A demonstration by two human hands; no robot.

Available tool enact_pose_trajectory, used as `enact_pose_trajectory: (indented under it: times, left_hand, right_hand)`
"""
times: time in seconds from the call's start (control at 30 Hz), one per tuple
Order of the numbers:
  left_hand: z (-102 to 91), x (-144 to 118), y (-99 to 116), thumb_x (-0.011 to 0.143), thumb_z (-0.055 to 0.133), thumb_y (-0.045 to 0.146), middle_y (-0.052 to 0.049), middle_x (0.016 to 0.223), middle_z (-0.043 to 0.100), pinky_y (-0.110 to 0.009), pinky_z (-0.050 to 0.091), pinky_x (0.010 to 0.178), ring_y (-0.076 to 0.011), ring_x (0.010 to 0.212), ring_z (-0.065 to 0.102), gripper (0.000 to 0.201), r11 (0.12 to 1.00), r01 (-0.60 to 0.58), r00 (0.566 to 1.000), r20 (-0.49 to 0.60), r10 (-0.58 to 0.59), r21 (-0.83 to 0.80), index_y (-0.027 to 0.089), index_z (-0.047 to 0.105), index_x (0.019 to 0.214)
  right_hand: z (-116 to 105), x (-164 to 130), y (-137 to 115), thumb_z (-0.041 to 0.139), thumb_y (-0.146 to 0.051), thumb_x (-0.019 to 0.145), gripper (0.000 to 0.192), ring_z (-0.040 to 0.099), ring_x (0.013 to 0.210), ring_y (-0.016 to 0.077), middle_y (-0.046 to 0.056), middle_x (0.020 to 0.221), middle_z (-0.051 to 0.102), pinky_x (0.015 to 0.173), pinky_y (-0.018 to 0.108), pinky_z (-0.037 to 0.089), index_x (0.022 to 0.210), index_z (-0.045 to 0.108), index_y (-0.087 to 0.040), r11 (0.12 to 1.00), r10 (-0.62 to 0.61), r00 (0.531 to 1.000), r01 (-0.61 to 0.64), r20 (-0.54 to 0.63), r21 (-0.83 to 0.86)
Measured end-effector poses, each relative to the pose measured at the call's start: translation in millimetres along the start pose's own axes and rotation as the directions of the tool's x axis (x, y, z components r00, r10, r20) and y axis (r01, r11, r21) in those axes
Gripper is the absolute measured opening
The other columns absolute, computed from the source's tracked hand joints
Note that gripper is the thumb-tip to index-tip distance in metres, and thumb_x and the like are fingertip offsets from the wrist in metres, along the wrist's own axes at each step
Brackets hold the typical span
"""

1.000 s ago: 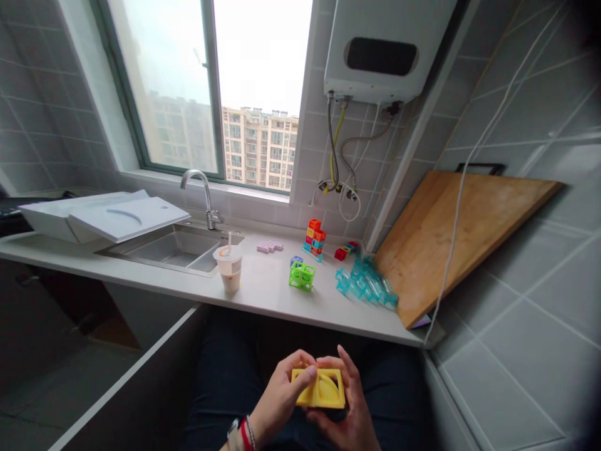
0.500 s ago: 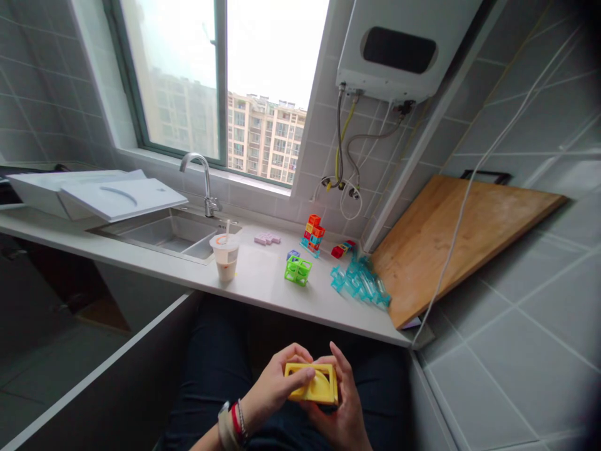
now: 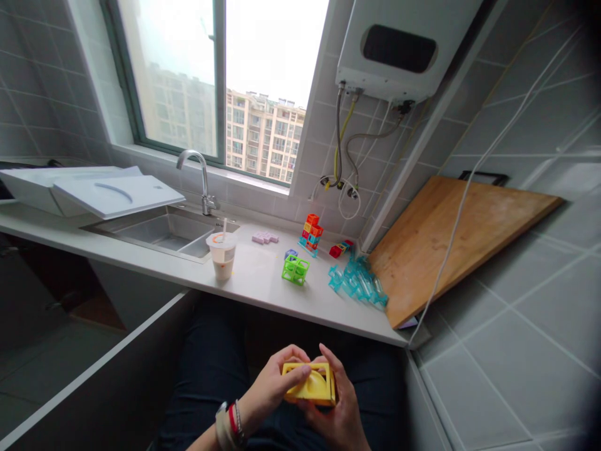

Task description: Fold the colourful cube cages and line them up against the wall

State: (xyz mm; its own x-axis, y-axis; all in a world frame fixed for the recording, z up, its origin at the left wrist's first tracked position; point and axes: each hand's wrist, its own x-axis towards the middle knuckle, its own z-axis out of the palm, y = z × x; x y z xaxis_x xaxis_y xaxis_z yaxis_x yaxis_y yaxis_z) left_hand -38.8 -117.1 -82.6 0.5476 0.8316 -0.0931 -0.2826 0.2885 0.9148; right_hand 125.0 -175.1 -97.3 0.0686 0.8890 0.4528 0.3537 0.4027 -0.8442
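Yellow piece [image 3: 319, 387], possibly two, between both hands [image 3: 272, 381].

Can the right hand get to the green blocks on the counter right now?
Probably yes, though it's busy: the right hand and left hand both hold the yellow block. Nothing seems to stand before the green blocks, which sit near the front of the counter.

Blown-out window [image 3: 188, 56] (daylight), dim lower left, blurred right edge
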Motion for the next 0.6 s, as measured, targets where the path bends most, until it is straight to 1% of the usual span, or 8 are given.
enact_pose_trajectory:
  times: [0.1, 0.17, 0.27, 0.33, 0.4, 0.47, 0.53, 0.6]
  left_hand:
    - [-1.8, 1.1, 1.0, 0.074, 0.081, 0.056, -0.004, 0.084, 0.067, -0.025, 0.044, 0.067, -0.0162, 0.076, 0.061, 0.048, 1.000, 0.007, 1.000, 0.019, -0.007, 0.026, 0.016, 0.062, 0.094]
    - [-3.4, 0.9, 3.5, 0.073, 0.082, 0.055, -0.005, 0.087, 0.068, -0.025, 0.045, 0.069, -0.0171, 0.078, 0.062, 0.050, 0.999, 0.020, 0.998, 0.053, -0.021, 0.031, 0.016, 0.062, 0.097]
    - [-5.8, -0.8, 8.2, 0.072, 0.084, 0.052, -0.006, 0.094, 0.070, -0.027, 0.046, 0.072, -0.0191, 0.083, 0.065, 0.053, 0.998, 0.060, 0.992, 0.110, -0.061, 0.016, 0.017, 0.060, 0.103]
    - [-7.5, -2.1, 11.1, 0.072, 0.085, 0.050, -0.005, 0.093, 0.070, -0.026, 0.045, 0.070, -0.0189, 0.082, 0.065, 0.055, 0.995, 0.096, 0.984, 0.149, -0.099, 0.025, 0.018, 0.058, 0.107]
    - [-9.4, -2.8, 14.1, 0.071, 0.085, 0.049, -0.002, 0.086, 0.067, -0.023, 0.042, 0.065, -0.0159, 0.074, 0.063, 0.056, 0.991, 0.127, 0.967, 0.217, -0.132, 0.036, 0.019, 0.056, 0.109]
    - [-11.0, -2.5, 17.6, 0.070, 0.086, 0.048, 0.001, 0.083, 0.064, -0.022, 0.040, 0.063, -0.0130, 0.069, 0.060, 0.057, 0.989, 0.142, 0.941, 0.306, -0.144, 0.028, 0.020, 0.054, 0.108]
    - [-12.7, -0.5, 21.9, 0.069, 0.086, 0.047, 0.001, 0.088, 0.064, -0.022, 0.042, 0.065, -0.0127, 0.072, 0.060, 0.057, 0.991, 0.131, 0.916, 0.382, -0.126, 0.011, 0.021, 0.053, 0.108]
    - [-15.5, 4.5, 26.8, 0.071, 0.085, 0.047, -0.001, 0.094, 0.065, -0.023, 0.044, 0.068, -0.0147, 0.078, 0.062, 0.059, 0.996, 0.088, 0.911, 0.404, -0.085, 0.009, 0.022, 0.053, 0.113]
  right_hand:
    - [-5.1, 1.4, 2.5, 0.083, -0.041, 0.077, 0.078, 0.072, 0.099, 0.0282, 0.008, 0.117, 0.068, 0.087, 0.038, 0.061, 0.145, 0.048, -0.029, 0.999, -0.029, 0.998, 0.029, 0.050, -0.015]
    - [-9.0, 2.7, 4.0, 0.086, -0.041, 0.075, 0.080, 0.072, 0.102, 0.0294, 0.009, 0.118, 0.068, 0.089, 0.039, 0.061, 0.145, 0.049, -0.030, 0.999, -0.040, 0.994, 0.041, 0.101, -0.003]
    - [-13.7, 5.3, 4.0, 0.088, -0.044, 0.072, 0.080, 0.072, 0.103, 0.0305, 0.009, 0.120, 0.069, 0.090, 0.040, 0.060, 0.142, 0.052, -0.031, 0.996, -0.058, 0.986, 0.046, 0.157, 0.076]
    - [-15.8, 7.4, 1.8, 0.090, -0.046, 0.070, 0.079, 0.073, 0.100, 0.0308, 0.010, 0.119, 0.070, 0.085, 0.039, 0.062, 0.139, 0.055, -0.031, 0.989, -0.083, 0.979, 0.058, 0.187, 0.136]
    - [-17.3, 10.5, -2.6, 0.092, -0.047, 0.066, 0.081, 0.075, 0.092, 0.0295, 0.009, 0.112, 0.072, 0.078, 0.037, 0.062, 0.137, 0.057, -0.032, 0.981, -0.114, 0.966, 0.073, 0.232, 0.179]
    - [-19.1, 15.5, -9.4, 0.094, -0.048, 0.063, 0.084, 0.074, 0.084, 0.0268, 0.007, 0.106, 0.073, 0.073, 0.035, 0.062, 0.137, 0.058, -0.035, 0.977, -0.152, 0.951, 0.103, 0.269, 0.187]
    - [-22.0, 23.9, -17.2, 0.095, -0.045, 0.063, 0.085, 0.073, 0.086, 0.0257, 0.006, 0.106, 0.072, 0.076, 0.035, 0.061, 0.138, 0.057, -0.036, 0.979, -0.184, 0.931, 0.144, 0.316, 0.145]
    - [-27.2, 36.6, -23.8, 0.095, -0.043, 0.064, 0.085, 0.071, 0.096, 0.0266, 0.006, 0.111, 0.070, 0.083, 0.036, 0.060, 0.139, 0.056, -0.036, 0.980, -0.197, 0.903, 0.177, 0.383, 0.087]
